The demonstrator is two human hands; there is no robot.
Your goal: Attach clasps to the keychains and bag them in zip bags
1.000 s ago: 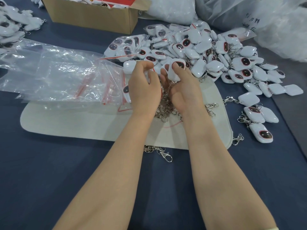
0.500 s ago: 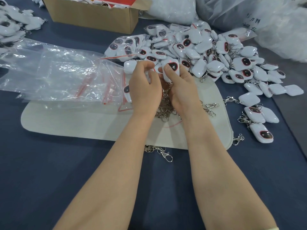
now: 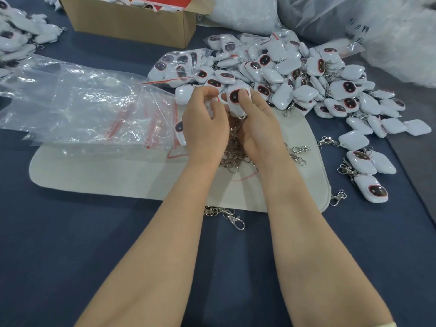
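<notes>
Step in hand: I'd guess it's hooking a clasp onto one keychain, bagging comes after.
Keychain: white keychain with the red-rimmed dark window facing up, held just above the far edge of the grey mat.
Right hand: the right hand has its thumb pressed on the keychain's face and its fingers wrapped behind, a solid grip.
Left hand: the left hand has its fingers curled in tight at the keychain's left side. What they're pinching is hidden, so I honestly can't tell.
Clasps: the clasp pile sits mid-mat, right under both hands.
How I'd do it: hold the body steady with the right and let the left do the fiddly bit. Turn the keychain so its loop points toward the left fingertips, then open the clasp gate fully before threading.
Watch out: the clasps look tangled together, so lift one clear or you'll drag a bunch along.
Zip bags: the zip bags overlap the mat's left part, within easy reach.
Heap: the keychain heap lies past the mat's far right corner. Keep finished ones apart from it.
</notes>
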